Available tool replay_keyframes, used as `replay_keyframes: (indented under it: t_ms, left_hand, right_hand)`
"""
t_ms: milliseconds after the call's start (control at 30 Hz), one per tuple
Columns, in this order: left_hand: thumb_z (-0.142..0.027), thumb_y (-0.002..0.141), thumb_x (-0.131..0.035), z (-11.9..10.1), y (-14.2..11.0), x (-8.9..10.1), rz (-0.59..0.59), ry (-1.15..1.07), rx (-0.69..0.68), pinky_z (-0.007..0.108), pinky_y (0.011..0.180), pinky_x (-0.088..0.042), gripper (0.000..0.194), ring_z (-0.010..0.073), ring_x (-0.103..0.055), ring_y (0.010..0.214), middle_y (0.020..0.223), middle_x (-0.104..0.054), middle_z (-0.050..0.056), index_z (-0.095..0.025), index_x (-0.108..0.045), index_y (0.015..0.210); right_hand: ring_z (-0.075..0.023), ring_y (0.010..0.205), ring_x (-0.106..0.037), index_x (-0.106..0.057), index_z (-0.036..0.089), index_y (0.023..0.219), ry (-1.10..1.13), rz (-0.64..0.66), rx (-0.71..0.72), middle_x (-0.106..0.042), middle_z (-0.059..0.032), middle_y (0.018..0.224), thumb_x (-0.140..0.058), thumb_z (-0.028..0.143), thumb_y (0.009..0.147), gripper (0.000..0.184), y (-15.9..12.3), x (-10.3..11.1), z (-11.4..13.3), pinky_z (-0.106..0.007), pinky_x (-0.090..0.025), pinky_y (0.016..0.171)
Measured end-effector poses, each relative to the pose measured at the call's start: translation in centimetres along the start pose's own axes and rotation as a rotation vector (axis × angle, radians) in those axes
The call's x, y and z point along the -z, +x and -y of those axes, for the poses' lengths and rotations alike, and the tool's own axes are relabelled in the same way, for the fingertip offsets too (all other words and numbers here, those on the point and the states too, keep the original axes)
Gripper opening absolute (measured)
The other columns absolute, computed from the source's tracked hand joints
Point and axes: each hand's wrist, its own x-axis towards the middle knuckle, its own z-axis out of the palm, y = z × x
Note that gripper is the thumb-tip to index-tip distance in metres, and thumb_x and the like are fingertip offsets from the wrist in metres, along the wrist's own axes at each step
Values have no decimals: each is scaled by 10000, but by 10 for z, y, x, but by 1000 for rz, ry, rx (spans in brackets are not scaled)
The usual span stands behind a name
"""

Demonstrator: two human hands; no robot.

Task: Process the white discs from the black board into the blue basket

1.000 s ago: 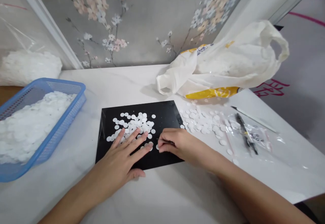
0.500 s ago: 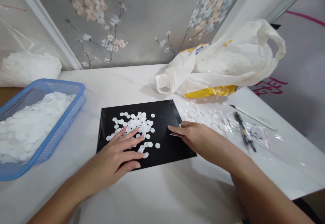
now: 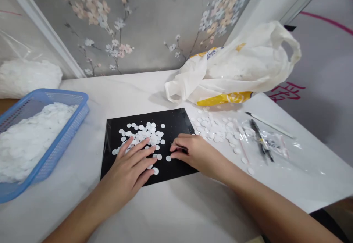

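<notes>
Spread flat over a pile of small white round discs [image 3: 153, 134] is my left hand [image 3: 129, 165], its fingers apart on the black board [image 3: 176, 120]. My right hand [image 3: 197, 153] is closed at the board's right side, its thumb and fingers pinching a thin metal tool that looks like tweezers [image 3: 179, 147]. The fingers hide most of this tool. A single disc [image 3: 168, 158] lies just by my right thumb tip. More discs sit around and beneath the left fingers, partly hidden.
A blue basket [image 3: 82, 97] heaped with white discs stands on the left. Behind the board lies a white plastic bag [image 3: 242, 70]. Loose discs [image 3: 215, 129], a clear bag [image 3: 278, 151], a black pen [image 3: 260, 138] and a white pen-like stick [image 3: 271, 124] lie to the right.
My right hand has moved left over the board, towards the lone disc, with the thin tool still pinched. My left hand stays spread on the discs. The view has shifted slightly.
</notes>
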Motion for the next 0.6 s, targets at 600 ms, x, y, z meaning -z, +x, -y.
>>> replay_keyframes:
  t_ms: [600]
  left_hand:
    - [-199, 910, -479, -15, 20, -2, -170, -69, 205, 451, 985, -309, 191, 201, -575, 997, 887, -665, 29, -209, -606, 769]
  right_hand:
    - [-119, 705, -563, -650, 182, 799, 133, 19, 34, -601, -3, 790, -623, 146, 808, 46, 3, -7, -5, -231, -413, 652]
